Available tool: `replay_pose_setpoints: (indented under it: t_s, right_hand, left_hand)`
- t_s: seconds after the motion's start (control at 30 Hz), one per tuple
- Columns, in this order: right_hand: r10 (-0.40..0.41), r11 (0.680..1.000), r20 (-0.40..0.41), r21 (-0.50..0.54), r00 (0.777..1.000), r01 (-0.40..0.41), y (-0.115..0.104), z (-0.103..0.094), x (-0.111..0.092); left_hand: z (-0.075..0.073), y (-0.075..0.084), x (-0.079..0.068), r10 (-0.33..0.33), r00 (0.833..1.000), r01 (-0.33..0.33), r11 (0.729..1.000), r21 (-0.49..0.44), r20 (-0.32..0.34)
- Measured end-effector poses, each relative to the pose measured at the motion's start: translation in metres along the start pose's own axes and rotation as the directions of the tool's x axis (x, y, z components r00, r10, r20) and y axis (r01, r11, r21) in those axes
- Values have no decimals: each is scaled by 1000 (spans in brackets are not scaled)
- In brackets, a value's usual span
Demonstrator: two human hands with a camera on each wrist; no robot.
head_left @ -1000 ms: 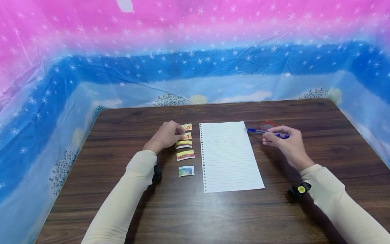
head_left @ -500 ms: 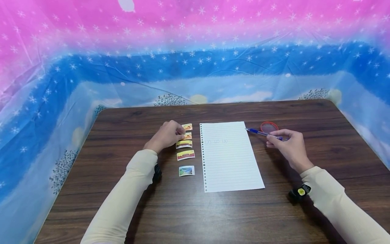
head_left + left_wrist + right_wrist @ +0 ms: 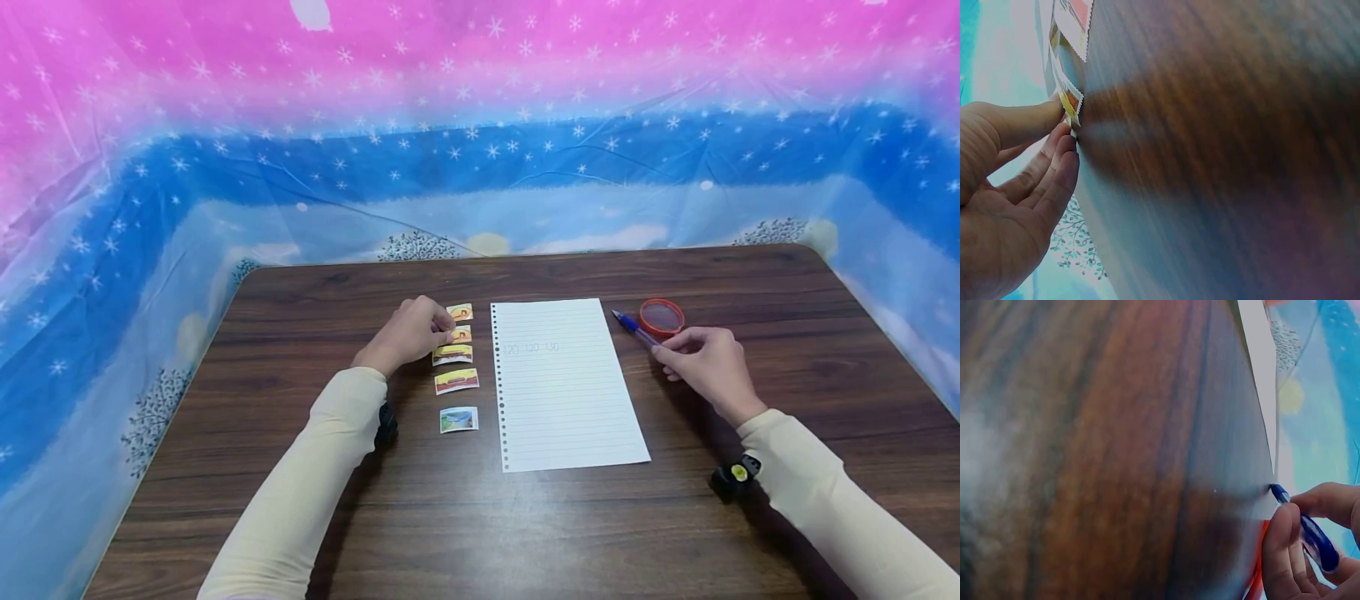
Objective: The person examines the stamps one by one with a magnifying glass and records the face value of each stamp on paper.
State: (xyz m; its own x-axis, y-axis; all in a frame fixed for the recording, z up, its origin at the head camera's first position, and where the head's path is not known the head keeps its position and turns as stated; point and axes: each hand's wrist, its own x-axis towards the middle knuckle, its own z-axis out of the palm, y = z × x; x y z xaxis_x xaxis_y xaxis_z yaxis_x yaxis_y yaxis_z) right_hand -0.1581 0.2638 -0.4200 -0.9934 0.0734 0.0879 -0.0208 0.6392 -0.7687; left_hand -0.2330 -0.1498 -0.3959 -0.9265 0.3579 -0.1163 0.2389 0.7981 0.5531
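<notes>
In the head view my left hand (image 3: 416,333) is at the column of small picture stamps, its thumb and fingertips pinching the left edge of an orange-yellow stamp (image 3: 461,334). The left wrist view shows that stamp (image 3: 1071,100) with perforated edges, its near end between thumb and fingers. My right hand (image 3: 708,367) holds the rear end of a blue pen (image 3: 633,327), which points away and left, low over the table beside the paper. In the right wrist view the pen (image 3: 1319,544) shows between the thumb and fingers. A lined sheet of paper (image 3: 566,400) with handwritten numbers lies between the hands.
A round disc with a red rim (image 3: 662,301) lies just beyond the pen, close to the right fingertips. Nearer the person, a yellow-red stamp (image 3: 456,382) and a blue-green stamp (image 3: 459,420) lie on the wooden table (image 3: 525,542). A patterned cloth (image 3: 480,150) hangs behind the table.
The pen has swung from nearly level to a steeper slant and come down off the paper's edge toward the table. The right hand shifted slightly nearer; the left hand stays at the stamps.
</notes>
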Motion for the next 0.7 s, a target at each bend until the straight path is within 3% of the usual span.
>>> replay_pose_setpoints:
  t_s: [0.27, 0.7]
  right_hand:
    - [0, 989, 49, -145, 999, 7, -3, 1, -1]
    - [12, 990, 145, -138, 989, 8, -5, 5, 2]
  left_hand:
    - [0, 0, -1, 6, 1000, -6, 1000, -9, 0]
    - [0, -2, 1, -5, 1000, 4, 1000, -17, -12]
